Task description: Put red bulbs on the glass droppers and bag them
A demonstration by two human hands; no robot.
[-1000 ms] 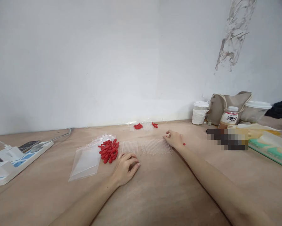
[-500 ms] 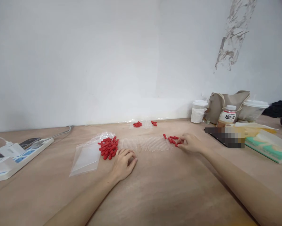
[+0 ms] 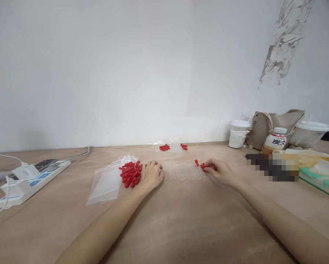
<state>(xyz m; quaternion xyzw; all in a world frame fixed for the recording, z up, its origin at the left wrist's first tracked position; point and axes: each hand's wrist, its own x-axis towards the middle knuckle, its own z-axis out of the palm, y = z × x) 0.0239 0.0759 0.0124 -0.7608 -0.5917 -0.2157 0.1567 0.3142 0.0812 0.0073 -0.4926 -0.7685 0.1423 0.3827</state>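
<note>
Apparently we're arranging red bulbs point(image 3: 196, 162) beside the clear tubes point(image 3: 184, 171). Our right hand point(image 3: 220, 171) touches the bulbs; our left hand point(image 3: 152, 175) lies left of the tubes. We can't tell either grip. Next likely needs careful alignment.

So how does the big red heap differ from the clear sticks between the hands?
The red heap is opaque and jumbled; the clear sticks are see-through and lined up side by side. The heap's pieces have rounded bulbs; the sticks look slender. Both lie on the table.
</note>
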